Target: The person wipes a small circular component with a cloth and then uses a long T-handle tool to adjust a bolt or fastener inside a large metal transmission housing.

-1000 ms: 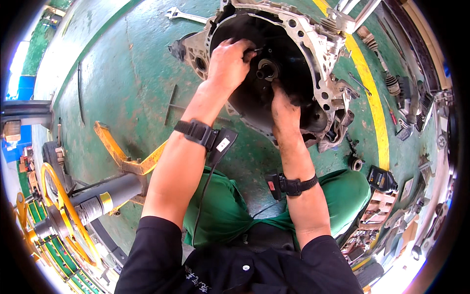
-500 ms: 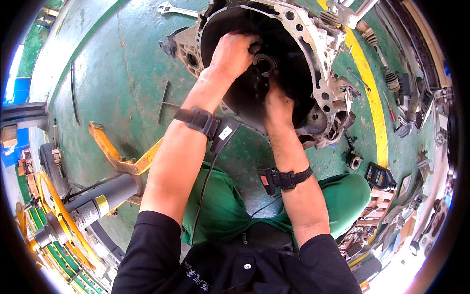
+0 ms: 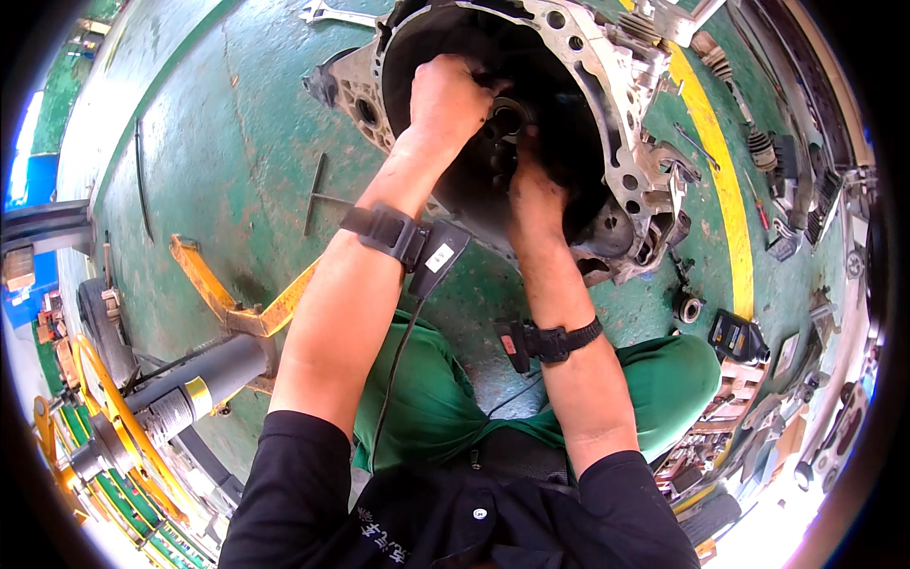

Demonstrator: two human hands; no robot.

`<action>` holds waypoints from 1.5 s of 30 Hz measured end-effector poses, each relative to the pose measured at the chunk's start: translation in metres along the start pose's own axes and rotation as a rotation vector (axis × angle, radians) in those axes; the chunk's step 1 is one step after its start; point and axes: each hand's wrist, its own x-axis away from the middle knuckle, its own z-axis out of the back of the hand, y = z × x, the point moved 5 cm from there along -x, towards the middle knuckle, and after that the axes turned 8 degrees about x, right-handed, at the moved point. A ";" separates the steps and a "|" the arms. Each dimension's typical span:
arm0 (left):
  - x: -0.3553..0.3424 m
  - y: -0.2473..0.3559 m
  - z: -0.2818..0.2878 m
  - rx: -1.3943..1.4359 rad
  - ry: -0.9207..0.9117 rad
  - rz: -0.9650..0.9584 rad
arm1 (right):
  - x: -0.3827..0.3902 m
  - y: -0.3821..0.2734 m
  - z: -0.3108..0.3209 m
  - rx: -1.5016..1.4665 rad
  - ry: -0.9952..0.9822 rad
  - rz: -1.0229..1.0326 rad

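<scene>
A large metal gearbox bell housing (image 3: 621, 142) lies on the floor in front of me, its dark hollow facing up. Deep inside, at the centre, is a round metal ring-shaped bearing (image 3: 509, 116). My left hand (image 3: 449, 95) reaches in with fingers curled, its thumb by the ring's upper left edge. From below, my right hand (image 3: 536, 190) closes on the ring's lower right side, thumb against it. Shadow hides most fingertips of both hands. Each wrist wears a black strap with a small box.
Left of the housing lie a T-handle tool (image 3: 318, 196) and an adjustable wrench (image 3: 334, 14). A yellow lift arm (image 3: 204, 275) juts in at the left. To the right are a small part with a ring (image 3: 688, 305), a black bottle (image 3: 738, 339) and a drive shaft (image 3: 735, 90).
The view has shifted slightly. My left hand has turned a little at the ring, its knuckles rolled over. My right hand stays nearly in place beside the ring.
</scene>
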 end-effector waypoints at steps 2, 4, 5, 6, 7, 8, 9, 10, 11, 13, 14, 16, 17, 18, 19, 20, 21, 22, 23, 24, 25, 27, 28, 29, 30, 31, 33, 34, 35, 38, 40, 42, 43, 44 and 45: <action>0.002 0.001 0.002 0.073 0.010 0.081 | 0.000 0.000 0.002 0.084 0.004 0.021; 0.004 0.002 0.003 -0.044 -0.004 0.288 | 0.003 -0.009 0.003 0.161 -0.031 -0.014; 0.005 0.001 0.003 -0.102 -0.012 0.390 | 0.002 -0.009 0.004 0.213 -0.028 0.017; 0.001 -0.012 -0.005 -0.085 -0.093 0.460 | 0.002 0.001 0.004 0.288 0.008 0.150; 0.001 -0.012 -0.006 -0.103 -0.092 0.463 | 0.001 0.000 0.004 0.365 0.010 0.205; 0.000 -0.010 -0.009 -0.120 -0.093 0.465 | -0.001 -0.001 0.004 0.442 0.015 0.259; 0.000 -0.010 -0.009 -0.138 -0.094 0.466 | 0.000 0.006 0.002 0.683 0.027 0.375; -0.004 -0.013 -0.011 -0.087 -0.063 0.353 | 0.002 0.012 -0.001 0.929 0.043 0.487; -0.003 -0.023 -0.017 0.014 -0.027 0.424 | -0.001 0.024 -0.003 1.071 -0.010 0.471; -0.005 -0.060 -0.022 0.201 0.037 0.336 | 0.002 0.027 -0.016 1.187 -0.127 0.437; -0.006 -0.058 -0.026 0.320 0.033 0.262 | 0.000 0.027 -0.017 1.179 -0.158 0.399; -0.008 -0.046 -0.031 0.325 0.003 0.147 | 0.002 0.026 -0.013 1.092 -0.081 0.464; -0.007 -0.037 -0.032 0.181 -0.006 0.091 | 0.003 0.026 -0.011 1.068 -0.042 0.498; -0.006 -0.031 -0.028 0.026 -0.001 0.043 | 0.006 0.030 -0.014 1.034 -0.013 0.532; -0.003 -0.022 -0.026 -0.168 0.000 -0.077 | 0.002 0.048 -0.019 1.130 0.008 0.548; -0.002 -0.011 -0.024 -0.299 -0.031 -0.053 | -0.002 0.068 -0.024 1.229 0.031 0.560; 0.001 -0.023 -0.015 -0.393 -0.004 -0.056 | 0.007 0.062 -0.032 1.197 0.007 0.576; 0.000 -0.048 -0.007 -0.503 -0.012 -0.083 | 0.018 0.052 -0.040 1.163 -0.015 0.593; -0.006 -0.054 -0.013 -0.556 -0.012 -0.167 | 0.015 0.053 -0.034 1.062 0.138 0.614; -0.011 -0.063 -0.016 -0.616 -0.005 -0.248 | 0.014 0.056 -0.031 0.948 0.279 0.643; -0.007 -0.057 -0.016 -0.627 0.031 -0.343 | 0.016 0.066 -0.033 0.970 0.288 0.656; -0.003 -0.038 -0.017 -0.720 0.001 -0.563 | 0.012 0.097 -0.056 1.138 0.089 0.521; -0.006 -0.029 -0.023 -0.619 -0.013 -0.528 | 0.007 0.110 -0.061 1.213 0.103 0.530; -0.009 -0.019 -0.035 -0.503 -0.029 -0.498 | -0.002 0.126 -0.061 1.299 0.126 0.533; -0.009 -0.017 -0.035 -0.414 -0.035 -0.451 | 0.000 0.125 -0.066 1.284 0.111 0.509; -0.005 -0.012 -0.025 -0.273 -0.003 -0.335 | 0.007 0.114 -0.070 1.258 0.083 0.502; -0.005 -0.029 -0.017 -0.058 0.002 -0.153 | 0.021 0.077 -0.059 0.980 0.257 0.534; -0.001 -0.022 -0.017 -0.108 0.036 -0.110 | 0.029 0.064 -0.056 1.116 0.197 0.569; 0.000 -0.026 -0.009 -0.138 0.064 -0.168 | 0.041 0.047 -0.054 1.237 0.132 0.621; -0.003 -0.026 -0.020 -0.246 0.062 -0.314 | 0.044 0.033 -0.031 0.948 0.044 0.525; 0.000 -0.022 -0.016 -0.423 0.012 -0.326 | 0.046 0.019 -0.019 0.445 -0.222 0.242; -0.004 -0.033 -0.022 -0.459 0.047 -0.441 | 0.059 0.036 -0.025 1.099 -0.152 0.593; -0.009 -0.037 -0.028 -0.477 0.046 -0.488 | 0.064 0.058 -0.033 1.419 -0.101 0.776; -0.007 -0.051 -0.019 -0.519 0.057 -0.512 | 0.066 0.053 -0.026 1.227 -0.126 0.763; -0.006 -0.065 -0.018 -0.445 0.061 -0.399 | 0.067 0.042 -0.016 1.010 -0.172 0.739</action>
